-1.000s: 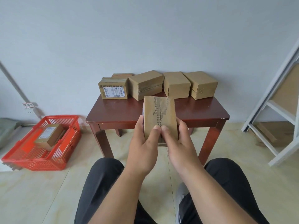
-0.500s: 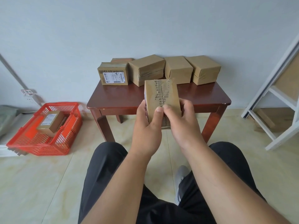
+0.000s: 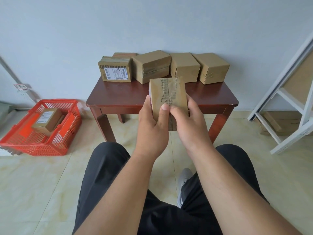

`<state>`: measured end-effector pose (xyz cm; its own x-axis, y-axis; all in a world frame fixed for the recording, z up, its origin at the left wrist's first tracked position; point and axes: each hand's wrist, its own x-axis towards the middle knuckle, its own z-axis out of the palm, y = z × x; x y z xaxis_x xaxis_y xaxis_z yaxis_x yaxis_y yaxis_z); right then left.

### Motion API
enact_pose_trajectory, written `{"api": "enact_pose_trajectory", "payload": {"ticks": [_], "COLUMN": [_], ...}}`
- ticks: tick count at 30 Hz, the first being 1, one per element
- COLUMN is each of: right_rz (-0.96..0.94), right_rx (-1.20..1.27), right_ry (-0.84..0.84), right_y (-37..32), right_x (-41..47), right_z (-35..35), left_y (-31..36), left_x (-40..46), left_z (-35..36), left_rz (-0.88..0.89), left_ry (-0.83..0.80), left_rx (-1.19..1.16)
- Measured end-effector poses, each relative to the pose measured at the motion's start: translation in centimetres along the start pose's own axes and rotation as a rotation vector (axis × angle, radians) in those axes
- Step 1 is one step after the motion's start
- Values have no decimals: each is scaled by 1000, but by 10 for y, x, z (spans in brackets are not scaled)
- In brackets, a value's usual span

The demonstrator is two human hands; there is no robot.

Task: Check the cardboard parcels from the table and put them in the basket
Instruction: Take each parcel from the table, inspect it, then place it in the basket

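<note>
Dark wooden table [image 3: 118, 97]: five parcels [image 3: 184, 67] along back edge.

A brown taped box [image 3: 166, 94] is held up in the middle. Five more boxes [image 3: 184, 65] sit on the table behind. One box [image 3: 46, 118] lies in the red basket [image 3: 55, 146], lower left.

Leftmost parcel [image 3: 115, 71] at the table's [image 3: 118, 97] back left corner shows big upside-down lettering, not clearly readable, above a white barcode label with print too small. Parcel in basket [image 3: 47, 119] and wall tag [image 3: 20, 86]: text illegible.
</note>
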<state>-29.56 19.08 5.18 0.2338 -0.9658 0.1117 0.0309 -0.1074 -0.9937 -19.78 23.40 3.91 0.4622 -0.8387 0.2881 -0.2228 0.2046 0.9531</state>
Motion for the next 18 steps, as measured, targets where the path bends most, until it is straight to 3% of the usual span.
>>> {"api": "enact_pose_trajectory", "payload": {"ticks": [3,8,18], "right_rz": [-11,4,19], "right_rx": [29,10,-17], "right_ry": [36,38,111], "right_y": [0,6,4], "right_x": [-1,-2,-3], "right_z": [0,-1,1], "left_y": [1,2,6], "left_x": [-5,-1,-6], "left_z": [0,-3,-5], "left_rz": [-7,-165,-148], "left_ry": [-4,25,31], "left_rx": [-36,-159,-187]}}
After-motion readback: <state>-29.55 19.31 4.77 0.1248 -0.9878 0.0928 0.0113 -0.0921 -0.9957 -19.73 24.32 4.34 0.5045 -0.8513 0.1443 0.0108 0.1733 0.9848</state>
